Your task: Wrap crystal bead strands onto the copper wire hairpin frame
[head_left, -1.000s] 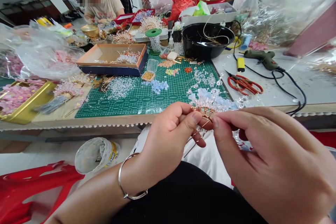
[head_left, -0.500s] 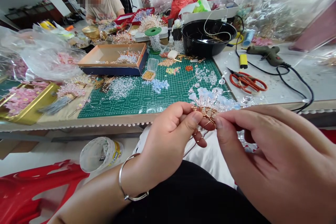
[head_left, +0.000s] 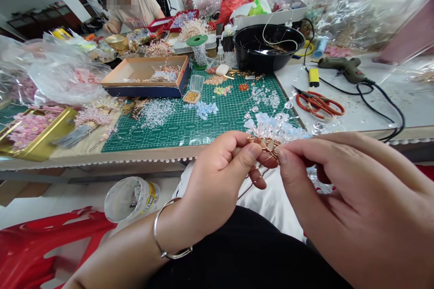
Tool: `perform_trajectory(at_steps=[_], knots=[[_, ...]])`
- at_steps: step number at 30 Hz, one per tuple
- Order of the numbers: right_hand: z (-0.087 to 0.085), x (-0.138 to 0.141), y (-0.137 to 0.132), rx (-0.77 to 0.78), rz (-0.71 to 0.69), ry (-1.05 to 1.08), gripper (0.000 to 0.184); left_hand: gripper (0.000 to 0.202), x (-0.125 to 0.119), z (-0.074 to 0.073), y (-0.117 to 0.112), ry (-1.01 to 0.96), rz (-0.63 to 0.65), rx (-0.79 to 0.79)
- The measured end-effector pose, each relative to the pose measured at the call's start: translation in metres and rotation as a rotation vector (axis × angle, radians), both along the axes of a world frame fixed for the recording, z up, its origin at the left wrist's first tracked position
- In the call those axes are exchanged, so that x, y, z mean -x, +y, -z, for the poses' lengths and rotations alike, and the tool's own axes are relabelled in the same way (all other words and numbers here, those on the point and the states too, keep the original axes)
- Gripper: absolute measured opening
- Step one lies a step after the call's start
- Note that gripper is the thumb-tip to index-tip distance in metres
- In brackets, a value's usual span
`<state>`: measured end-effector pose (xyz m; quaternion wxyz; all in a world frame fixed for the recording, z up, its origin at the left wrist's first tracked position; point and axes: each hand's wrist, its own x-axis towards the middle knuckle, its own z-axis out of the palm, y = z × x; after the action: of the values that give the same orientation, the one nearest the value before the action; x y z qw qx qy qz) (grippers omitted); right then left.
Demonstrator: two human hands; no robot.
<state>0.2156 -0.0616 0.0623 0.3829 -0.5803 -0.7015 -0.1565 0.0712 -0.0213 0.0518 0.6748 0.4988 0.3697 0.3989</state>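
A beaded hair ornament [head_left: 271,127] with pale blue petals, clear beads and a gold wire base is held up between both hands over my lap. My left hand [head_left: 217,171] is closed, its thumb and forefinger pinching the gold base from the left. On the opposite side my right hand [head_left: 352,189] pinches the base's right end between thumb and fingertips. Thin wire hangs below, by the left fingers. Part of the ornament is hidden behind the right hand. Beyond it lies a green cutting mat [head_left: 159,137] with blue petals [head_left: 203,109] and clear beads [head_left: 158,114].
Orange-handled pliers [head_left: 318,103] and a glue gun [head_left: 346,70] with its cord lie at right. A black basin [head_left: 267,47] and an open box [head_left: 145,76] stand behind. Pink flowers fill a gold tin [head_left: 50,140]. A co-worker [head_left: 132,9] sits across the table.
Both hands keep their hold on the ornament, with barely any movement. Across the table, the co-worker's head and arm have shifted slightly.
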Motion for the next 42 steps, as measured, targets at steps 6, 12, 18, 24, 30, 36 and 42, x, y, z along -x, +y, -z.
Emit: perform_trajectory(at_steps=[6, 12, 18, 24, 30, 36, 42], knots=[[0.0001, 0.0005, 0.0009, -0.009, 0.017, 0.003, 0.009, 0.013, 0.0021, -0.0023, -0.0005, 0.012, 0.016, -0.013], [-0.0003, 0.0003, -0.0009, -0.019, -0.005, -0.014, 0.005, 0.013, 0.0015, -0.0026, -0.0001, 0.003, 0.018, -0.003], [-0.0022, 0.0034, -0.0004, -0.004, 0.012, -0.032, 0.005, 0.014, 0.0023, -0.0024, -0.0003, -0.002, 0.018, -0.005], [-0.0036, 0.0029, 0.0011, -0.003, 0.014, -0.033, 0.008, 0.013, 0.0035, -0.0027, -0.0002, 0.002, 0.023, -0.011], [-0.0033, 0.0019, 0.0002, -0.006, 0.017, -0.046, 0.006, 0.013, 0.0043, -0.0019, -0.0005, -0.003, 0.028, -0.015], [-0.0035, 0.0032, 0.0000, -0.017, 0.031, -0.049, 0.006, 0.013, 0.0047, -0.0022, -0.0010, -0.006, 0.017, -0.010], [-0.0065, 0.0063, -0.0014, -0.021, 0.019, -0.081, 0.007, 0.013, 0.0032, -0.0021, -0.0004, -0.013, 0.009, -0.001]])
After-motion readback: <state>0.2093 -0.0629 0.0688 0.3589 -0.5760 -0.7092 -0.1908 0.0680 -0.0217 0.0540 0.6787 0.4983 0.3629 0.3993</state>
